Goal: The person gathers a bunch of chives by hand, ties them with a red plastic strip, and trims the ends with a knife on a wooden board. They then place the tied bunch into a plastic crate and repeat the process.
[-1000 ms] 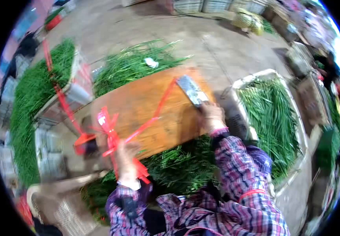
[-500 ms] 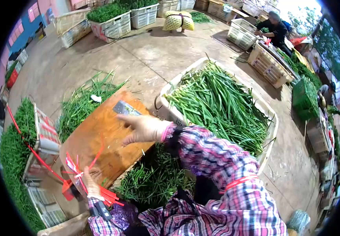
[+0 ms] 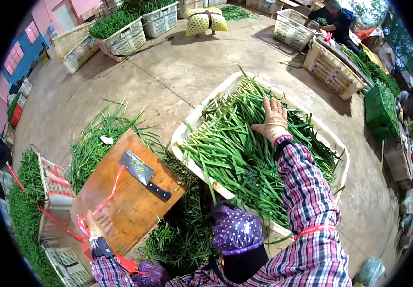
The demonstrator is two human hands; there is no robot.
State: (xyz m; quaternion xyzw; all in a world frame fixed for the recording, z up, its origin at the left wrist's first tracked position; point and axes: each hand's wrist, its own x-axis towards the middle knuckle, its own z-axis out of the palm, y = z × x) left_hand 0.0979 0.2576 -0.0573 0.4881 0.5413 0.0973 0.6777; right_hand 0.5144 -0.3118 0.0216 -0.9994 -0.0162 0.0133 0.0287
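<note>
My right hand [image 3: 274, 119] lies with fingers spread on the long green stalks [image 3: 249, 138] that fill a large white crate [image 3: 344, 167]. At the left edge of a wooden board [image 3: 134, 205], my left hand [image 3: 98, 225] is open, its palm up, beside red and white ties [image 3: 83, 226]. A cleaver [image 3: 137, 167] with a black handle lies flat on the board, bits of green on its blade, and a red strip [image 3: 113, 189] runs up to it. Dark green leaves [image 3: 182, 237] are heaped below the board.
Loose stalks [image 3: 91, 143] lie on the floor behind the board. Crates of greens [image 3: 29, 196] stand at the left, others [image 3: 125, 40] at the back. A person [image 3: 335, 21] sits at the upper right behind a crate [image 3: 333, 67]. A yellow bundle [image 3: 206, 21] is at the back.
My right hand has moved from above the board to the stalks in the crate, uncovering the cleaver. The view has shifted, and more of the purple dotted fabric shows.
</note>
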